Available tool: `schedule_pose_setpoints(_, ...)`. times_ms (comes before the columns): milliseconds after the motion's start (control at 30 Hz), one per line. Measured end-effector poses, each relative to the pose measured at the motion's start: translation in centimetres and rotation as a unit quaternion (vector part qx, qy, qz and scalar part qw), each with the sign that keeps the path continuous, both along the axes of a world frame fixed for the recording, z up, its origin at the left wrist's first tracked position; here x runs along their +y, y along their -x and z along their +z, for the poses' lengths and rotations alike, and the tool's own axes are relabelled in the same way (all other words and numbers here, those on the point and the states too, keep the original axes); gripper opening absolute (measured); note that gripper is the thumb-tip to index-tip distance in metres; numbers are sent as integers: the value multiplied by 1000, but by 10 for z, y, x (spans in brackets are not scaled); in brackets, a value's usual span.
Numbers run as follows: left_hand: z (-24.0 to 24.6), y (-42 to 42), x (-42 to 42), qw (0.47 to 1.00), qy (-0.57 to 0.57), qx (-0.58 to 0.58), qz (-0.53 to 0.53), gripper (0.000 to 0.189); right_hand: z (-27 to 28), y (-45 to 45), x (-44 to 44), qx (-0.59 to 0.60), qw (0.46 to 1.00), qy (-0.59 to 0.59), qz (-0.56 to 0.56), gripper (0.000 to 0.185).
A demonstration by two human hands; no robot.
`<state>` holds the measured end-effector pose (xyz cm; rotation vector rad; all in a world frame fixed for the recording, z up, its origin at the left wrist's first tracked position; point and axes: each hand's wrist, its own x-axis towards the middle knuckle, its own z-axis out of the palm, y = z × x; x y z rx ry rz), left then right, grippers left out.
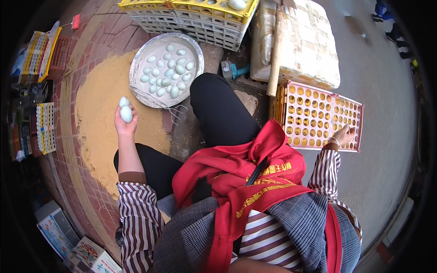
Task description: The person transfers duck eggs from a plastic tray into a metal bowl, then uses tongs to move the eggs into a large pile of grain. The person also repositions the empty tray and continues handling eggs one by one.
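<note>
My left hand [126,123] holds two pale blue-green eggs [126,114] over a spread of fine tan material [102,92] on the ground. Just beyond it is a round metal basin [200,54] coated in greyish-white paste, with many similar eggs [169,72] in it. A bent wire tool [153,99] hangs over the basin's near rim. Off to the right, my right hand [345,135] is over a pink plastic egg tray [332,119] with round holes. Its fingers are curled, and whether anything is in them is hidden.
Under the pink tray is a yellow crate [278,105]. A taped white foam box [304,44] stands behind, with a wooden pole [275,58] against it. White crates [191,25] carry a yellow egg tray [205,5]. A teal cordless tool [235,70] lies beyond my knee.
</note>
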<state>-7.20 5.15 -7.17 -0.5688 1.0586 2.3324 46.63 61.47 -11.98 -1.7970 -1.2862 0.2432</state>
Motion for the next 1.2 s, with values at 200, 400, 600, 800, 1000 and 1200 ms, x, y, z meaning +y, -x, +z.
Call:
schedule_pose_setpoints(200, 14, -12, 24, 999, 26, 5, -19, 32, 110, 248, -48, 271, 767, 9, 581, 26)
schedule_pose_setpoints(400, 25, -32, 49, 993, 88, -26, -81, 34, 92, 442, -246, 73, 414, 194, 886, 46)
schedule_pose_setpoints(600, 19, -52, 57, 982, 149, -32, -112, 28, 37, 514, -333, 77, 172, 458, 869, 48)
schedule_pose_setpoints(800, 5, -67, 44, 985, 128, -89, -78, 28, 9, 522, -341, 71, 129, 535, 832, 33)
schedule_pose_setpoints(1000, 10, -66, 26, 985, 105, -126, 48, 29, -33, 595, -344, 48, 289, 587, 755, 28)
schedule_pose_setpoints(1200, 23, -78, 18, 985, 106, -131, 48, 30, -112, 676, -291, -281, 528, 263, 757, 47)
